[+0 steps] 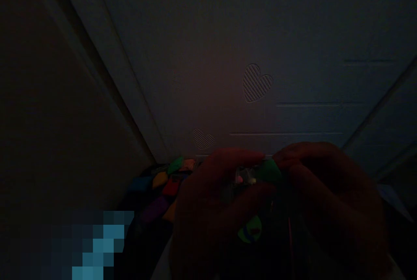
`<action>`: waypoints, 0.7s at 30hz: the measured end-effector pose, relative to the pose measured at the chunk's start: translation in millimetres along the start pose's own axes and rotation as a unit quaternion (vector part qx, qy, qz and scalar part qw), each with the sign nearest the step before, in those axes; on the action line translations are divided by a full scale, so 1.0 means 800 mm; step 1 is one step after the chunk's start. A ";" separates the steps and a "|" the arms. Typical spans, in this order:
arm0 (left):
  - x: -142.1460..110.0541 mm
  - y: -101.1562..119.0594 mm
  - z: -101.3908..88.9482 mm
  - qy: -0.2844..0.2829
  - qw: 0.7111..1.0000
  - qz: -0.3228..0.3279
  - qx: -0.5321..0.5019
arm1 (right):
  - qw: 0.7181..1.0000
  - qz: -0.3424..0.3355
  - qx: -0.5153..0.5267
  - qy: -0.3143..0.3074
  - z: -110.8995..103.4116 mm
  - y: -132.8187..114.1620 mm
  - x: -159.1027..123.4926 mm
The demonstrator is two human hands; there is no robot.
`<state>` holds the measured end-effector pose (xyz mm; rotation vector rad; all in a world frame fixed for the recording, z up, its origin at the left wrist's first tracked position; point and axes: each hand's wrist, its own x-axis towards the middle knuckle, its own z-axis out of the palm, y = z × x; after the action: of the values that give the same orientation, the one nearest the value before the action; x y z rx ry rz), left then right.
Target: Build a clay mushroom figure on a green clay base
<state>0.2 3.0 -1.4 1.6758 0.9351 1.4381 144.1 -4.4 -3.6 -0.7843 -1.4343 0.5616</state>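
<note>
Green clay-like lump sits between the two hands, in front of the fingertips, as the head view shows it in very dim light. The left hand pinches a clear plastic piece with pink and yellowish bits in it, just left of the lump; whether the two are joined is hard to tell. The right hand brings thumb and forefinger together at the lump's right edge, but I cannot tell whether they grip it or only touch it. Good handling here probably means a steady left pinch, so the plastic does not buckle, and light, small right-finger movements, since a soft lump could dent. More light would help. Just below the left thumb is a round green piece with blue and dark red marks; coloured packets lie left of the left hand.
</note>
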 end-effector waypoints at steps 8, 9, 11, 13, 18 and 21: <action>0.003 0.013 -0.002 0.020 0.998 0.033 0.045 | 1.000 -0.006 -0.027 -0.007 -0.001 -0.003 0.001; 0.004 0.013 -0.002 0.020 0.998 0.039 0.051 | 0.999 -0.011 -0.037 -0.009 -0.001 -0.003 0.002; 0.005 0.013 -0.002 0.023 0.997 0.047 0.061 | 0.997 -0.028 -0.066 -0.010 -0.002 -0.002 0.003; 0.005 0.013 -0.001 0.022 0.997 0.051 0.059 | 0.995 -0.041 -0.088 -0.010 -0.003 -0.002 0.003; 0.004 0.013 -0.002 0.022 0.997 0.061 0.046 | 0.996 -0.027 -0.087 -0.011 -0.004 -0.003 0.000; 0.002 0.009 -0.001 0.022 0.998 0.045 0.043 | 0.996 -0.020 -0.082 -0.010 -0.002 -0.003 0.000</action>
<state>0.0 1.4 6.0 1.7771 0.9689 1.5188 145.8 -6.0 -1.5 -0.8792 -1.5246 0.4245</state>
